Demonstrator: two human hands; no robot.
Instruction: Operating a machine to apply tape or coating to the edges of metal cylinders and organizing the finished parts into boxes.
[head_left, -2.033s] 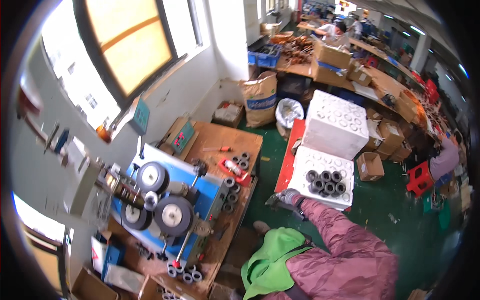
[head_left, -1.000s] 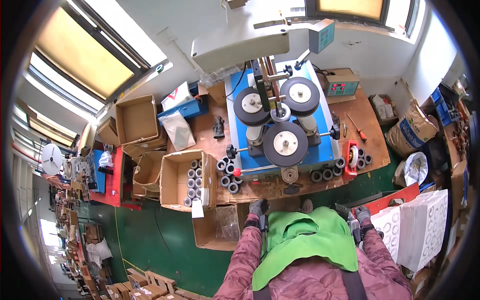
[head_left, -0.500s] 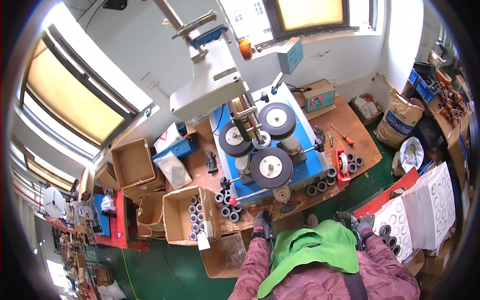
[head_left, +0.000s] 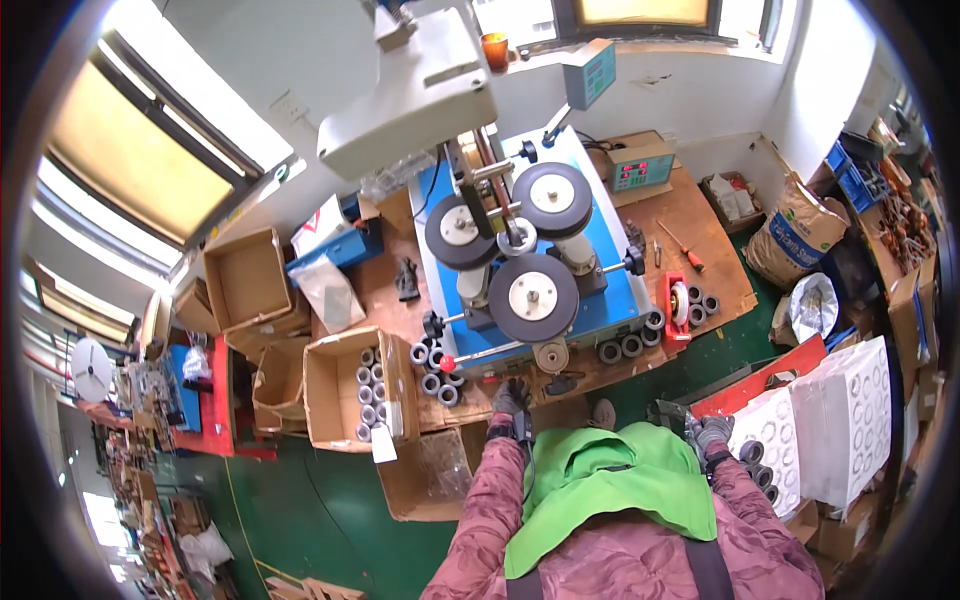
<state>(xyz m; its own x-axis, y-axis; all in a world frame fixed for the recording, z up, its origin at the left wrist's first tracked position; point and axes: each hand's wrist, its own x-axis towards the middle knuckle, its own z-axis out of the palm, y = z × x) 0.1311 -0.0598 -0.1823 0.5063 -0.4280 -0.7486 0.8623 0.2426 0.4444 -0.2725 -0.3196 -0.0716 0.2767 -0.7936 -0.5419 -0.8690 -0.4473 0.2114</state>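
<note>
My left hand (head_left: 510, 396), in a dark grey glove, is at the front edge of the wooden table (head_left: 600, 375), just right of a group of dark rings (head_left: 438, 384). Its fingers are too small and dark to make out. Off to the right, my right hand (head_left: 713, 432) is gloved too, beside a white tray (head_left: 768, 425) and some dark rings (head_left: 758, 468); its grip is unclear. Between and beyond my hands stands a blue-topped machine (head_left: 605, 300) with three dark wheels (head_left: 535, 298). A pale ring (head_left: 517, 236) sits among the wheels.
An open cardboard box (head_left: 330, 400) with several rings is at the table's left, another carton (head_left: 425, 485) below it. A red tape dispenser (head_left: 677, 308), more rings (head_left: 630, 346) and a screwdriver (head_left: 690, 262) lie right of the machine. White trays (head_left: 850, 410) are stacked far right.
The whole view has shifted, so the table and machine appear higher and slightly further left. Both hands keep nearly the same places relative to the table and trays.
</note>
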